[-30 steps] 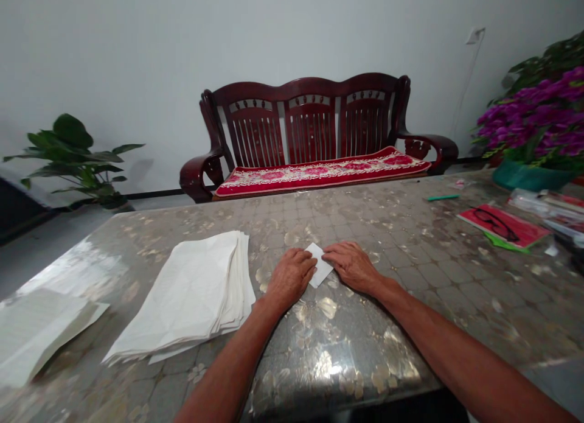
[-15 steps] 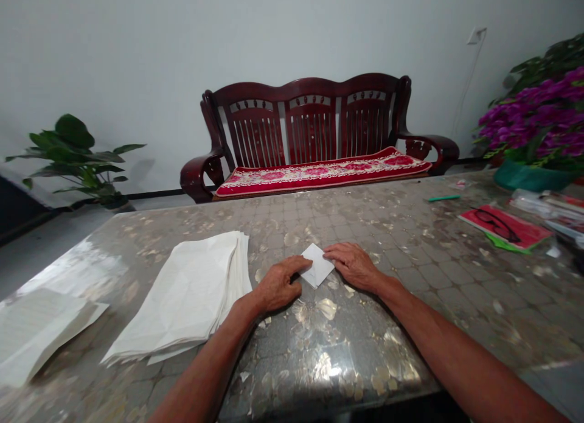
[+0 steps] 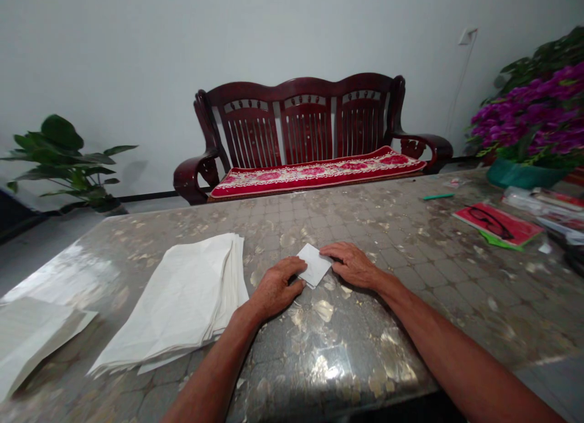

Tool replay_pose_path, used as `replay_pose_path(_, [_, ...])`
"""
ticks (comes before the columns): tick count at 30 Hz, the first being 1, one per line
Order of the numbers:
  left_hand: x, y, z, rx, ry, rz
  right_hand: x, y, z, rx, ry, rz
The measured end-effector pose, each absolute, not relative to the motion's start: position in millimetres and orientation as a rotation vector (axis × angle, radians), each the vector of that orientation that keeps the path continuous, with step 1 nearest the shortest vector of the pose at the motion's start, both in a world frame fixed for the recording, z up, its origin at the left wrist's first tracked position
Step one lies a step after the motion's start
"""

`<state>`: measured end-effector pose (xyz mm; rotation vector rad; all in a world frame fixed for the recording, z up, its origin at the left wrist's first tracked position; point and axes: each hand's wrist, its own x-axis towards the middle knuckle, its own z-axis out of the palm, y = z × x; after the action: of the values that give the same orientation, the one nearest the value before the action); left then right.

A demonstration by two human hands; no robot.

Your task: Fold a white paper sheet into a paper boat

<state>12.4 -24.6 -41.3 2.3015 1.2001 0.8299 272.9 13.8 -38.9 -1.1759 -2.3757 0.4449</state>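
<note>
A small white folded paper (image 3: 314,266) lies on the patterned tabletop, one corner pointing away from me. At its left edge, my left hand (image 3: 280,283) grips it, fingertips on the upper side of that edge and thumb by the lower corner. My right hand (image 3: 351,265) has its fingers closed on the upper right edge, with the thumb tucked below them. Thin layers show along the paper's near edge. Left of my left hand is a stack of white paper sheets (image 3: 182,295) with creases across the top one.
Another loose sheet (image 3: 34,335) lies at the far left of the table (image 3: 365,213). To the right are a green pen (image 3: 438,196), glasses (image 3: 490,219) on a red booklet (image 3: 524,227), and a flower pot (image 3: 524,173). Behind stands a wooden bench (image 3: 305,118).
My left fingertips have drawn back from the paper's middle to its left edge, and the left thumb has come up against it. The paper has turned slightly. The whole view has shifted a little.
</note>
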Motion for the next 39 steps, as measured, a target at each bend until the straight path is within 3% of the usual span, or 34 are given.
replay_pose_path(34, [19.6, 13.3, -52.8, 2.597, 1.211, 0.99, 264.1, 16.4, -47.4, -1.172, -2.336, 0.208])
replay_pose_path(39, [15.3, 8.2, -48.9, 2.75, 1.293, 0.869, 262.3, 15.4, -50.3, -1.147, -2.339, 0.121])
